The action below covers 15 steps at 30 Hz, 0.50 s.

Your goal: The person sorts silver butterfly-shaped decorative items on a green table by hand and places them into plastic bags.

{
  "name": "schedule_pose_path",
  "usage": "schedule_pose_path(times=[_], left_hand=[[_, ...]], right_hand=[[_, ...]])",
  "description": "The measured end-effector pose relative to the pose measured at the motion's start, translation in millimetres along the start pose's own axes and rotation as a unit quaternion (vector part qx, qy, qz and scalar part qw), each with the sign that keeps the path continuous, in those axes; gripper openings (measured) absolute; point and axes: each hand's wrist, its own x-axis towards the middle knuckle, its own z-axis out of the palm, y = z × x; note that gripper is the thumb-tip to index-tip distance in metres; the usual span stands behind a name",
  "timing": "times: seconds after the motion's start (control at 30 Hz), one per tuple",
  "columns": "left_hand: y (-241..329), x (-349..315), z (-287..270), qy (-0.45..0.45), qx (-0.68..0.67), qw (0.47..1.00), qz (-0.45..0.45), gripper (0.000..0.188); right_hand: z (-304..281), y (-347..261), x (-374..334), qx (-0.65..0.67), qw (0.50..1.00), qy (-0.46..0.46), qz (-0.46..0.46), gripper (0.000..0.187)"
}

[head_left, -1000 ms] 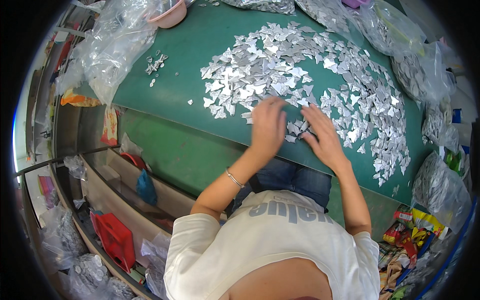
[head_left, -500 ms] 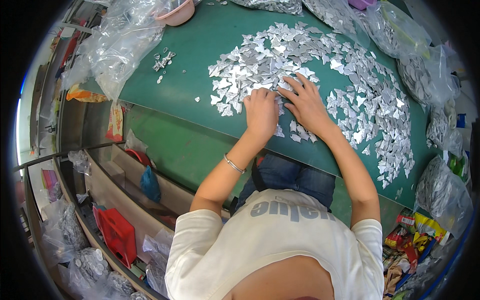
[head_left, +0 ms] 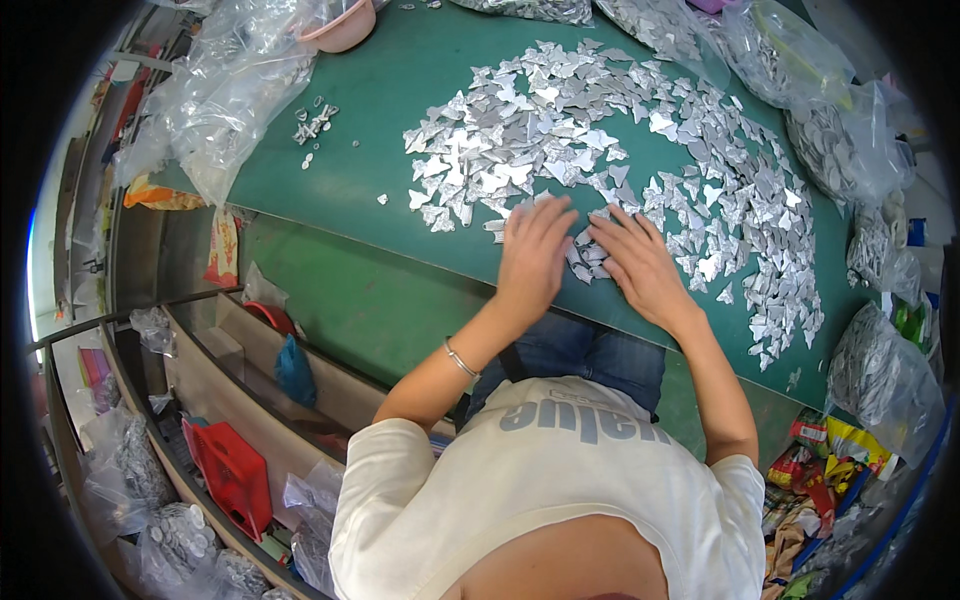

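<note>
A wide spread of small flat silver metal pieces (head_left: 520, 130), some butterfly-shaped, covers much of the green table (head_left: 400, 60). My left hand (head_left: 535, 250) lies at the near side of the spread, its fingers stretched out over some pieces. Beside it, my right hand (head_left: 642, 270) rests palm down with its fingers apart. Between the two hands sits a small cluster of the pieces (head_left: 587, 258), close to the table's near edge. What lies beneath the palms and fingertips is hidden.
Clear plastic bags (head_left: 840, 140) of metal pieces line the table's far right side. A pink bowl (head_left: 342, 27) and a crumpled plastic bag (head_left: 225, 110) stand at the far left. Below, left, a shelf unit holds a red plastic container (head_left: 230, 475).
Both hands have drawn back toward the table's near edge, the right one further. Several pieces near the spread's front now lie between and around them. The view has shifted slightly.
</note>
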Motion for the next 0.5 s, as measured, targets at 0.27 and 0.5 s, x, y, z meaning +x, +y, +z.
schedule_pose_path(times=[0.27, 0.5], left_hand=[[-54, 1, -32, -0.132, 0.142, 0.98, 0.036, 0.036], [-23, -11, -30, -0.139, 0.087, 0.986, 0.034, 0.032]], right_hand=[[-10, 24, 13, -0.211, 0.976, -0.045, -0.022, 0.045], [-18, 79, 19, -0.339, 0.927, 0.073, 0.141, 0.043]])
